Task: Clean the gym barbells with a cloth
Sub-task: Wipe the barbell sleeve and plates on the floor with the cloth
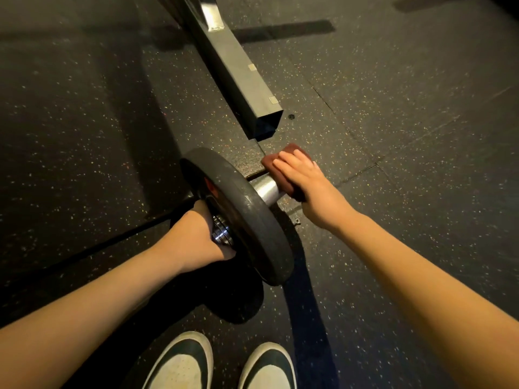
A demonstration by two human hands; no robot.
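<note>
Near the middle of the view, a barbell (244, 209) sits low over the speckled rubber floor (393, 136), its black plate (269, 248) standing on edge (whether the rim touches the floor I cannot tell). At 2 o'clock of the plate the bare steel sleeve (268, 189) sticks out. The right hand (309, 183) wraps a dark red-brown cloth (292, 149) round the sleeve's end, fingers curled over the top and thumb hidden. At 8 o'clock of the plate the left hand (196, 231) grips the bar just beside the ringed collar (222, 233), with its fingertips lost behind the plate. Both forearms are bare, reaching in from 7 and 4 o'clock. A square steel beam (238, 68) runs down from 12 o'clock, and its open end stops near the cloth but apart from it. At 6 o'clock two white-and-dark shoes (182, 363) point toward the plate.
</note>
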